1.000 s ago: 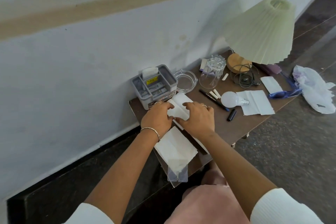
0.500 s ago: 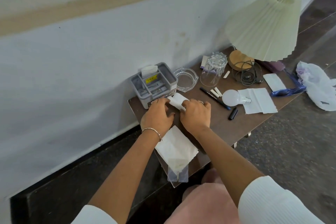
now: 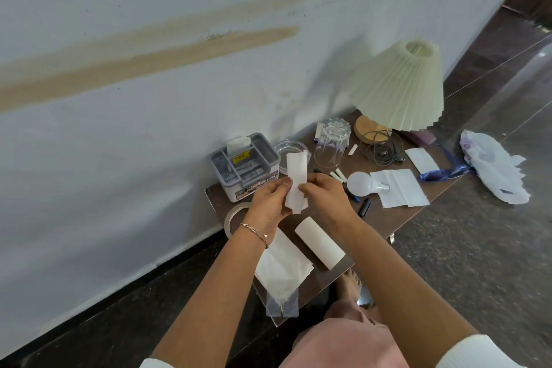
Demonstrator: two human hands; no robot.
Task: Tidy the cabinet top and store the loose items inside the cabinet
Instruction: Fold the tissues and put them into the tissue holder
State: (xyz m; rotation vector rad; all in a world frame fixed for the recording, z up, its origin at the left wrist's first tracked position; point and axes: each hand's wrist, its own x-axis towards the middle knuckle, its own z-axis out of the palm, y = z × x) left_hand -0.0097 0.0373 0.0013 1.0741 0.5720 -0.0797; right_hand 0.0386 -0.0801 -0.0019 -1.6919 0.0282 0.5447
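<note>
My left hand and my right hand both pinch a folded white tissue, lifted upright above the brown cabinet top. Below my hands lie a rolled white tissue, a flat folded tissue and a clear zip bag hanging over the front edge. A tape roll lies at the left edge. To the right lie a white light bulb, pens, a black cap and more folded tissues.
A grey organiser box stands against the wall, with a glass ashtray and an upturned glass beside it. A pleated-shade lamp with a coiled cable stands at the far right. A plastic bag lies beyond the right edge.
Both hands have lifted the folded tissue off the cabinet top and now hold it upright. A rolled tissue and a tape roll have come into sight below them.
</note>
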